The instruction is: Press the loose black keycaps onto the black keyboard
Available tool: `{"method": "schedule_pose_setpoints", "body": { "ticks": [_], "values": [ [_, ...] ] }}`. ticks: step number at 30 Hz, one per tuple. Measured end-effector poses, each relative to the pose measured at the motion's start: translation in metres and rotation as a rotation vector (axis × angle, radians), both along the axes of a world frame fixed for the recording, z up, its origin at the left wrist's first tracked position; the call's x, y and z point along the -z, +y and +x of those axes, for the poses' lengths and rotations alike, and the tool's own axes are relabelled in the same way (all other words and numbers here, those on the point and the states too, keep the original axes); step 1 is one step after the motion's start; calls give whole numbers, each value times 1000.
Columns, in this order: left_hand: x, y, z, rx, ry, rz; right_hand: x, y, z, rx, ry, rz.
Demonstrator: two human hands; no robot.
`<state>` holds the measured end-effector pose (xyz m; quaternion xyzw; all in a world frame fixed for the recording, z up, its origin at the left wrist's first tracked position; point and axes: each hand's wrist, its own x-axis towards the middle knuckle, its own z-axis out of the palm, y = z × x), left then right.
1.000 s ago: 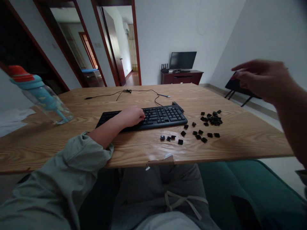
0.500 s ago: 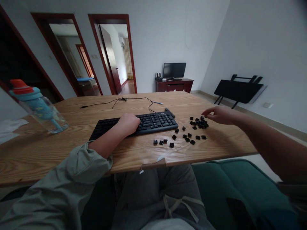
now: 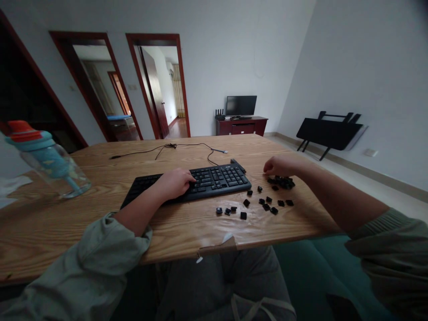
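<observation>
A black keyboard (image 3: 217, 180) lies slantwise on the wooden table (image 3: 187, 229). Across its left half rests my left hand (image 3: 177, 182), fingers curled and the fingertips down among the keys. Whatever is under those fingers is hidden. To the right of the keyboard, my right hand (image 3: 276, 166) is low over the tabletop, thumb and fingers pinched at a small black keycap at the left edge of a heap of keycaps (image 3: 286, 182). Several loose keycaps (image 3: 266, 207) are scattered between the heap and the table's front edge, and a few more (image 3: 228, 211) lie below the keyboard.
A thin black cable (image 3: 172, 146) runs along the table behind the keyboard. On the left stands a clear bottle with a red and blue lid (image 3: 50, 160), beside white paper (image 3: 11, 189). A torn edge strip (image 3: 219, 248) sticks out at the table's front.
My right hand has moved left from above the keycap heap to its left edge, and its fingers have closed. My left hand stays on the keyboard. The camera view has tilted up slightly.
</observation>
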<state>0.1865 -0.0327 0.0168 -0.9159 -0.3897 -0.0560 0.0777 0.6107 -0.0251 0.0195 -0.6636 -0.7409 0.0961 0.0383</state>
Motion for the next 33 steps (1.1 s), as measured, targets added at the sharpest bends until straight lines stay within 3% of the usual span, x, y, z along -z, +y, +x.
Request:
{"method": "schedule_pose_setpoints", "body": {
  "ticks": [5,9,12,15,20,24,33],
  "values": [
    [0,1,3,13,-14,-30,-25,-6,-51,-155,283,239],
    [-4,-6,7,29,-247,34,-36,-18,-118,-258,565,351],
    [-5,-12,10,109,-485,46,-27,-21,-162,-344,814,336],
    [-3,-14,13,157,-572,119,-8,-19,-191,-432,965,292],
    [1,-13,14,246,-580,305,11,-21,-202,-526,1055,293],
    [2,-15,13,259,-618,276,10,-25,-202,-494,966,377],
    [4,-16,12,258,-652,192,18,-23,-200,-465,892,395]
  ]
}}
